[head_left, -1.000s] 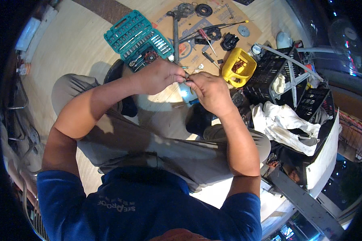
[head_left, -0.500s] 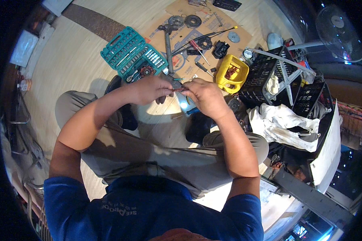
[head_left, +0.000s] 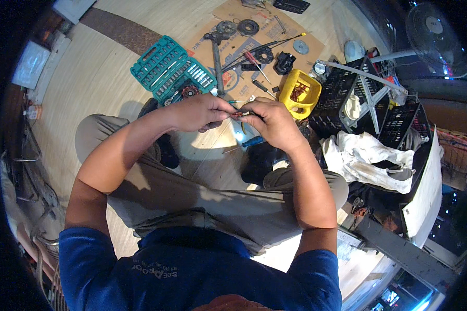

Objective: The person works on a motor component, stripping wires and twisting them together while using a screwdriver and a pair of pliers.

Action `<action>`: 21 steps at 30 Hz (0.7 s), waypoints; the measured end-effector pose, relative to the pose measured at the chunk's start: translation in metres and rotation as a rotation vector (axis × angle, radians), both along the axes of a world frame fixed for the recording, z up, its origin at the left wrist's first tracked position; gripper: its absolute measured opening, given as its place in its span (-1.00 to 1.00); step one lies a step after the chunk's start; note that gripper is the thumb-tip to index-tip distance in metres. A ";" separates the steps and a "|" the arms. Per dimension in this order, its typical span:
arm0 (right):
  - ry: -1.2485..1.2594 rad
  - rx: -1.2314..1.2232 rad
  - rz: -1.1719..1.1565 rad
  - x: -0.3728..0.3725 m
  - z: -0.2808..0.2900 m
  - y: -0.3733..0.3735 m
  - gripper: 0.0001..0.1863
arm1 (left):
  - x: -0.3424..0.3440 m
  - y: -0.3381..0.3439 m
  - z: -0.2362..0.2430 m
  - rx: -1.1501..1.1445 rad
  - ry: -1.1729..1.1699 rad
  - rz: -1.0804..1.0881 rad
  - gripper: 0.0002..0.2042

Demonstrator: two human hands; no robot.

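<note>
Just beyond my knees, a small reddish, copper-coloured piece (head_left: pixel 237 114) is pinched between the fingertips of both hands. It looks like a short bundle of wire, but the fingers cover much of it. My left hand (head_left: pixel 202 112) is closed on its left end and my right hand (head_left: pixel 275 123) on its right end, thumbs and fingers pressed together. Below my right hand a screwdriver with a blue handle (head_left: pixel 253 141) lies on the floor. To the right of that hand stands a cut-open yellow jug (head_left: pixel 315 89) with coppery scraps (head_left: pixel 298 93) inside.
A teal socket-set case (head_left: pixel 155 83) lies open at left, a round wound part (head_left: pixel 190 91) on it. Beside it are a hammer (head_left: pixel 217 65), a red-handled screwdriver (head_left: pixel 251 58) and dark round parts (head_left: pixel 248 27) on cardboard (head_left: pixel 311 57). Black crates (head_left: pixel 329 103) and a white cloth (head_left: pixel 363 158) flank the right.
Both hands have moved slightly right with the copper-coloured piece, and the fingertips have shifted on it. More of the blue-handled screwdriver shows now.
</note>
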State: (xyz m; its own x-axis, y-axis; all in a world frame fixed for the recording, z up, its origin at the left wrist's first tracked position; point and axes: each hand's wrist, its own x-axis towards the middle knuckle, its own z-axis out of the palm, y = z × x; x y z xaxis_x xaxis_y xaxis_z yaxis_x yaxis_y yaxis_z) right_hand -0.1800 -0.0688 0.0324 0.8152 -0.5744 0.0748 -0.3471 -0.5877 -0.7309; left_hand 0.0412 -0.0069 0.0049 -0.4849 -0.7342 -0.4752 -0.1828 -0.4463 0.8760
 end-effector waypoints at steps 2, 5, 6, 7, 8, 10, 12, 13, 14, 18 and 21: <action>-0.014 0.002 -0.012 -0.002 -0.001 0.001 -0.82 | -0.004 -0.001 0.000 0.000 -0.004 0.007 -0.75; -0.046 -0.002 -0.022 -0.002 0.001 0.003 -0.84 | -0.006 -0.003 -0.001 0.023 0.031 0.024 -0.73; -0.060 -0.006 -0.027 -0.002 0.002 0.004 -0.85 | -0.005 -0.004 -0.005 0.003 0.068 -0.002 -0.74; -0.061 -0.008 -0.030 -0.002 0.001 0.005 -0.85 | -0.005 -0.006 -0.009 -0.017 0.106 -0.027 -0.74; -0.089 -0.020 -0.007 -0.002 0.000 0.005 -0.85 | -0.005 -0.006 -0.012 -0.019 0.105 -0.030 -0.74; -0.115 -0.030 0.008 -0.002 -0.004 0.008 -0.85 | -0.008 -0.007 -0.015 -0.227 0.031 -0.060 -0.76; -0.102 -0.081 -0.028 -0.002 -0.006 0.010 -0.81 | -0.011 -0.004 -0.010 -0.100 0.051 -0.011 -0.77; -0.103 -0.081 -0.029 -0.002 -0.006 0.011 -0.81 | -0.012 -0.003 -0.006 0.027 0.068 0.042 -0.77; -0.085 -0.112 -0.016 -0.002 -0.004 0.011 -0.79 | -0.011 -0.004 -0.008 0.028 0.067 0.042 -0.77; -0.022 -0.216 0.005 -0.003 -0.001 0.016 -0.78 | -0.008 -0.005 -0.008 0.058 0.104 -0.040 -0.79; -0.002 -0.243 -0.015 -0.003 -0.001 0.019 -0.81 | -0.011 -0.004 -0.003 -0.018 0.030 -0.057 -0.80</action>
State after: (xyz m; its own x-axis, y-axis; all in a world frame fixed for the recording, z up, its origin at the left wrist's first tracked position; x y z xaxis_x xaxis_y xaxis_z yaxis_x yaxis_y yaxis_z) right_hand -0.1830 -0.0499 0.0312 0.8062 -0.5517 0.2139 -0.3558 -0.7409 -0.5696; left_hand 0.0304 -0.0104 0.0018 -0.5400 -0.7134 -0.4466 -0.1805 -0.4201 0.8894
